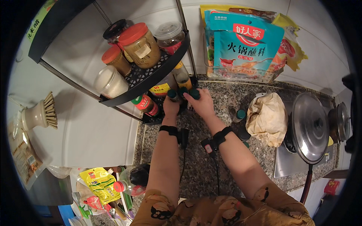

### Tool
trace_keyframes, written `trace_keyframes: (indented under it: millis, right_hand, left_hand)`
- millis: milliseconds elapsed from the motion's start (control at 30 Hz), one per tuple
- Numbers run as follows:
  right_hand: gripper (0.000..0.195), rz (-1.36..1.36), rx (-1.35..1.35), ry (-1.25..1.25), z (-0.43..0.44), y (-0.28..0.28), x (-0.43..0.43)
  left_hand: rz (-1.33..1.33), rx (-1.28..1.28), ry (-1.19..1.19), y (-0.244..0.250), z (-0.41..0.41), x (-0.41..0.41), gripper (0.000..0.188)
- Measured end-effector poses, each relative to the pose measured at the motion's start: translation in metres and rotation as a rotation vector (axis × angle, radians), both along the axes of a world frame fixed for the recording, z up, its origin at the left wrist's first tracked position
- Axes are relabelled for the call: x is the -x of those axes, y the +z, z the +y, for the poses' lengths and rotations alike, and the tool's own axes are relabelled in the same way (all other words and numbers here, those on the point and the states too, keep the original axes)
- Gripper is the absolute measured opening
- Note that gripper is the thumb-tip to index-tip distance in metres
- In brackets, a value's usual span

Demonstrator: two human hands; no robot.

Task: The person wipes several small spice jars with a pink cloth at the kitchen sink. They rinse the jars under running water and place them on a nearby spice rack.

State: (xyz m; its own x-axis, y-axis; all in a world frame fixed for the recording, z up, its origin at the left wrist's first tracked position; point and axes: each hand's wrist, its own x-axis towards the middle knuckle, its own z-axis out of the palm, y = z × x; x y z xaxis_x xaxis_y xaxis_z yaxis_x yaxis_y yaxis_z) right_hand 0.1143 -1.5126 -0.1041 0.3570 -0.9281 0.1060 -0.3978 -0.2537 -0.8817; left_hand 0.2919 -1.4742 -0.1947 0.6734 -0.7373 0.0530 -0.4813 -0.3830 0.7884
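Note:
My left hand (170, 106) is at the front of the black rack's lower shelf, its fingers around a small green-capped seasoning bottle (172, 94). Beside it, my right hand (204, 102) grips another green-capped bottle (194, 94), thumb reaching toward a third green cap (183, 90) between the hands. My fingers hide most of these bottles. Behind them stand a yellow-labelled bottle (160, 89) and a yellow-capped bottle (181, 75). To the left leans a red-labelled bottle (146, 105). Right of my forearm, one more green-capped bottle (239, 116) stands on the granite counter (195, 169).
The rack's upper shelf (158, 76) overhangs on the left, holding several jars (139, 45). A clear bin (240, 74) of sauce packets is at the back. At right are a crumpled cloth (267, 118) and a lidded pan (310, 127). A plastic bottle (131, 180) lies near my left elbow.

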Motion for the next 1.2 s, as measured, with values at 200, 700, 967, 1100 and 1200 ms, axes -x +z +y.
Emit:
trace_keyframes:
  millis: [200, 700, 967, 1100, 1200]
  right_hand:
    - [0.051, -0.131, 0.139, 0.096, 0.001, -0.011, -0.001]
    - [0.044, 0.120, 0.478, 0.481, 0.028, 0.011, -0.040]
    - [0.055, 0.379, 0.500, 0.513, 0.033, -0.014, -0.082]
    - [0.063, 0.318, 0.388, 0.370, 0.060, 0.013, -0.069]
    - [0.042, -0.026, 0.452, 0.285, 0.095, 0.031, -0.021]
  left_hand:
    - [0.049, -0.037, 0.055, 0.014, 0.004, 0.011, 0.067]
    - [0.571, 0.596, 0.529, 0.066, 0.137, 0.142, 0.047]
    - [0.616, 0.622, 0.325, 0.063, 0.197, 0.163, 0.043]
    - [0.622, 0.567, 0.331, 0.077, 0.218, 0.165, 0.040]
    - [0.579, 0.564, 0.235, 0.075, 0.222, 0.168, 0.039]
